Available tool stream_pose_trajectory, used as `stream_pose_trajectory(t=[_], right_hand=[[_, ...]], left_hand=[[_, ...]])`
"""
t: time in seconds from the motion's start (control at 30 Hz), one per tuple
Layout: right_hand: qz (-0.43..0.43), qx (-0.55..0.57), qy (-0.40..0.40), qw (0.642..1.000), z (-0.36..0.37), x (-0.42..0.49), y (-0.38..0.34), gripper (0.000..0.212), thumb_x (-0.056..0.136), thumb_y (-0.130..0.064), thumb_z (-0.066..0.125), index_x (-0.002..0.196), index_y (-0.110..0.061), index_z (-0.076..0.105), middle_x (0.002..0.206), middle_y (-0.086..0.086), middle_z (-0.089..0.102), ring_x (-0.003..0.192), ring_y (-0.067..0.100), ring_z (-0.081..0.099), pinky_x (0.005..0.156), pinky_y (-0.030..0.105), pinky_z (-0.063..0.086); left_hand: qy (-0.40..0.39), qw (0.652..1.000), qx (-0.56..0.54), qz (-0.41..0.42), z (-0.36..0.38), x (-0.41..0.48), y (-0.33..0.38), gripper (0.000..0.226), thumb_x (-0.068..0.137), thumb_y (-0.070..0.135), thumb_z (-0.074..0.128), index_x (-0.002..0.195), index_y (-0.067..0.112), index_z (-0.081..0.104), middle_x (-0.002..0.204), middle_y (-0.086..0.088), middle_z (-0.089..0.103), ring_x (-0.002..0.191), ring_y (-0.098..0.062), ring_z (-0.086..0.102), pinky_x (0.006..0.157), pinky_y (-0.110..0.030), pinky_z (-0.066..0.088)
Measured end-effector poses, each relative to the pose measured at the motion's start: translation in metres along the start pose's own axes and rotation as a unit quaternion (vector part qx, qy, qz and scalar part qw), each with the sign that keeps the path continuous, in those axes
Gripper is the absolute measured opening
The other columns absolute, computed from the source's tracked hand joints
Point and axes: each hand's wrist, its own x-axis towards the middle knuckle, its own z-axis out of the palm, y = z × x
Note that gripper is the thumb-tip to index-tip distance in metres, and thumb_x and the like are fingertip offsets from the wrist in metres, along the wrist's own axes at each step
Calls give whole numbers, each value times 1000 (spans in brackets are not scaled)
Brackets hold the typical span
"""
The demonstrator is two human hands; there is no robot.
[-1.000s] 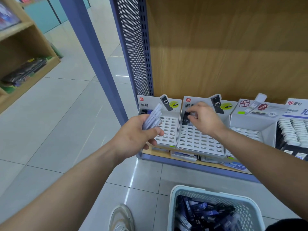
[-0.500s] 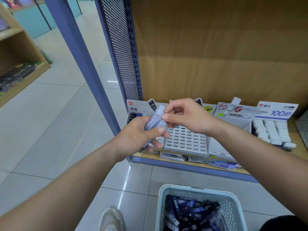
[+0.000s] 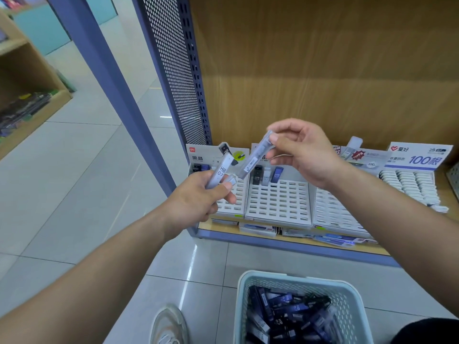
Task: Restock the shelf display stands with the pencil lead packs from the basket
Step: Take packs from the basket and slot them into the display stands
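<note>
Shop shelf (image 3: 273, 239), slotted stands (image 3: 278, 202); right hand (image 3: 306, 156) pinched one pack (image 3: 255, 157), slanting down-left from its fingertips (image 3: 273, 138), stands just beyond (left hand (image 3: 196, 198) gripped spares (image 3: 220, 173)).

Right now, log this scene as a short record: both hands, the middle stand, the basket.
left hand: grips a bundle of clear packs, the top one marked HB 0.7
right hand: pinches a single pack, tilted, above the stands
middle stand: three packs upright in its top row; other slots look empty
basket: on the floor, many dark packs inside
</note>
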Motion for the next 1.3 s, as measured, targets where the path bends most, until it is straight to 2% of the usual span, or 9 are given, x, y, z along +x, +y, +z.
stream_pose_trajectory(t=[0.07,0.17,0.23,0.33,0.63,0.77,0.83,0.97,1.3], right_hand=[[5,-3,-20,1000,-3,0,2,11,96,-2,60,100,-10,65,83,9,72,67,19,72,63,28,60],[18,-25,-71,997,-4,-2,1,10,98,-2,57,99,-10,61,93,16,72,74,22,72,67,31,61],[27,-44,-105,993,-3,-3,-1,9,100,-1,54,100,-9,59,97,18,72,75,23,71,67,31,61],[44,-38,-133,989,1,-6,-4,7,99,0,54,99,-6,57,100,20,68,75,24,69,69,32,60],[30,-101,-130,986,-3,-10,-5,11,93,1,65,103,-2,65,104,14,76,78,16,70,73,26,57],[56,-169,-99,979,-19,-3,5,31,84,9,72,111,-4,68,99,19,75,83,20,72,79,31,60],[66,-216,-62,972,-27,1,16,30,80,8,76,106,-7,70,95,24,72,78,21,72,81,37,61],[60,-306,18,950,-39,13,49,20,82,0,79,91,-17,72,81,7,73,73,13,69,74,35,57],[35,-482,30,875,-46,28,99,11,92,-4,69,99,-12,72,95,5,71,88,15,65,80,23,50]], left_hand=[[15,1000,1,-10,0,1,0,18,105,29,53,96,18,64,63,13,63,46,-6,30,42,-17,29],[51,998,30,-10,2,3,1,26,104,35,55,91,15,65,70,1,59,49,-14,39,44,-25,37],[66,996,65,7,4,4,2,27,101,42,58,97,18,67,87,-12,70,71,-32,64,67,-42,58],[59,996,68,27,11,4,5,23,94,44,67,103,24,71,104,-11,75,101,-31,70,95,-49,55],[53,994,96,19,16,6,8,23,85,39,80,95,22,67,105,-21,70,99,-36,68,91,-49,55],[89,990,105,12,10,7,-1,11,92,36,72,100,29,68,92,-1,71,85,-24,66,66,-25,52],[92,991,93,7,7,8,-6,10,97,33,66,106,29,69,96,2,74,88,-21,69,68,-26,51],[90,992,84,0,-2,7,-14,13,101,27,59,97,22,70,65,17,64,56,-8,49,57,-25,43],[92,993,76,13,-15,-2,-21,12,103,25,56,113,33,57,84,9,76,55,-7,50,49,-17,43]])
